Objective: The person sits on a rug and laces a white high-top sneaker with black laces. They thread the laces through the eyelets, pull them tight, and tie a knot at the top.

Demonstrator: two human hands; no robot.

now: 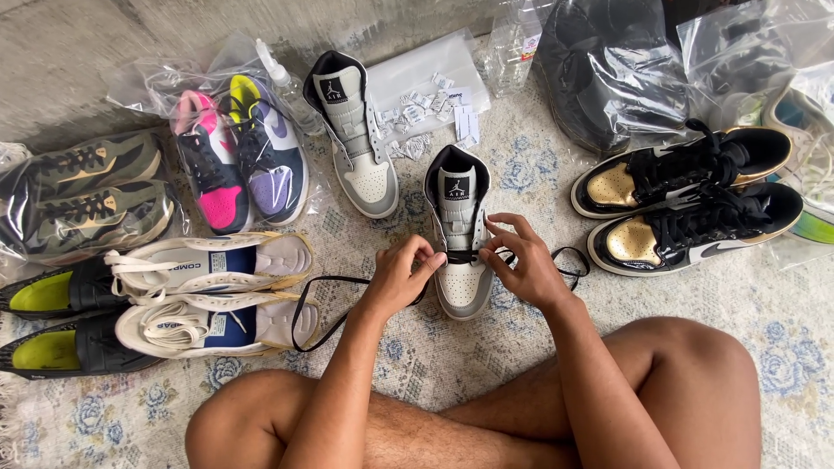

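Seen from the head camera, a grey-and-white high-top sneaker (460,234) is stood toe-near on the patterned rug (747,295), directly in front of crossed legs, so that its eyelets face upward and within easy reach. The left hand (401,276) is pinched shut on a black lace (323,300) at the shoe's lower eyelets, while the right hand (519,260) is closed on the other run of the same lace, its upper fingers lifted clear — the two hands are set close together over the toe end, almost touching. The slack of the lace is left trailing in a loop to the left and a smaller loop to the right, kept out of the eyelet row.

The matching sneaker (358,139) is laid farther off and to the left, apparently unlaced. Beyond it a clear bag of small white packets (430,95) is kept. To the right, a black-and-gold pair (686,204) is placed side by side; to the left, a cream pair (213,295), a bagged pink-and-purple pair (239,156) and a bagged camouflage pair (82,200) are ranged — all pushed outward, around the shoe in hand.
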